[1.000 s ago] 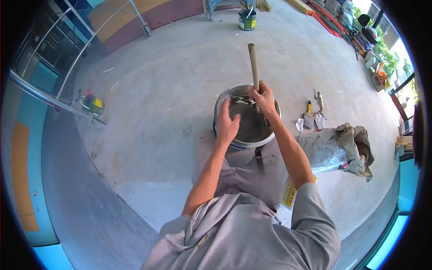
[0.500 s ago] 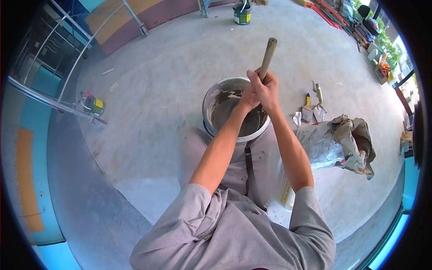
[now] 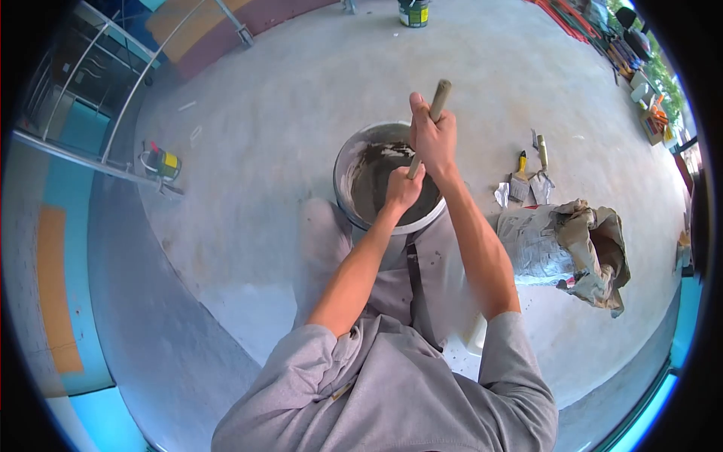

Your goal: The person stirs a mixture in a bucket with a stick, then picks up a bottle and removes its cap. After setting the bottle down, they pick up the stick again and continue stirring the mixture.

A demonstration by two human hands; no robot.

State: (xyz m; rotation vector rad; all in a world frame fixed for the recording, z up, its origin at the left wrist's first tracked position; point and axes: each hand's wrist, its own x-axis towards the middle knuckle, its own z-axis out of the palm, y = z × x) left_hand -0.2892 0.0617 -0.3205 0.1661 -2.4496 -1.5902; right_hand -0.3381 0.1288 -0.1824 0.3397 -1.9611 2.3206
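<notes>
Both hands grip a wooden stick (image 3: 440,94) that leans slightly to the right over a bucket (image 3: 345,154). My right hand (image 3: 434,138) is closed round it near the top, thumb pointing up along it. Lower down, my left hand (image 3: 405,188) wraps the same stick above the bucket's opening. The stick's lower end is hidden behind my left hand and forearm. Grey wet mix (image 3: 370,181) lies inside the bucket, with smears up its inner wall. The bucket stands on the floor between my legs.
To the right are a torn paper sack (image 3: 535,245), a yellow-handled brush (image 3: 520,181) and a trowel (image 3: 542,181). Small pails stand at the left (image 3: 162,163) and far side (image 3: 413,13). Metal scaffolding (image 3: 90,158) is at left; a box of tools (image 3: 654,124) sits far right.
My hands have moved apart along the stick, the left now lower over the bucket. The stick's top has dropped and shifted slightly left. The view has tilted a little.
</notes>
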